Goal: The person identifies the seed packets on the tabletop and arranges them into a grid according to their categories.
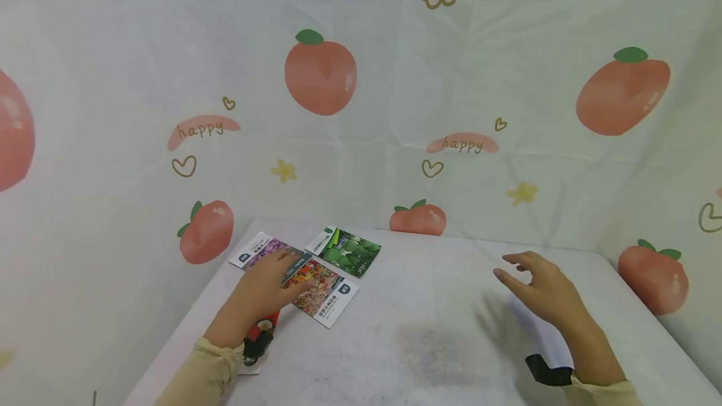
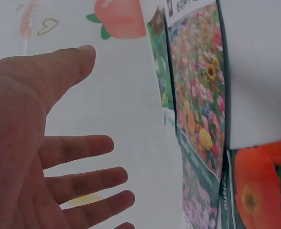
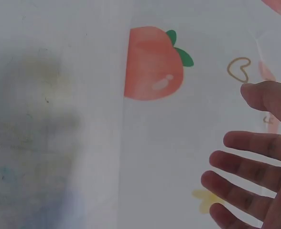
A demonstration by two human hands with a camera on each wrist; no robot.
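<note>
A fruit-printed cloth [image 1: 383, 93] is behind the white table [image 1: 406, 293]; left hand [image 1: 262, 289], fingers [image 2: 88, 182] apart, partly hides printed packets [image 1: 328, 291]; right hand [image 1: 548, 293], fingers also apart.

Red packet [image 1: 273, 319] partly hidden behind left hand [image 1: 262, 290]

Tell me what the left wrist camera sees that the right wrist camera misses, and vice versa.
Only the left wrist view shows the left grip, a bare hand, plus flower packets and part of a green packet. Only the right wrist view shows the right grip, also a bare hand, and a smudged patch on the tabletop. Both show the tabletop and a backdrop printed with red fruit, a heart outline and some yellow.
</note>
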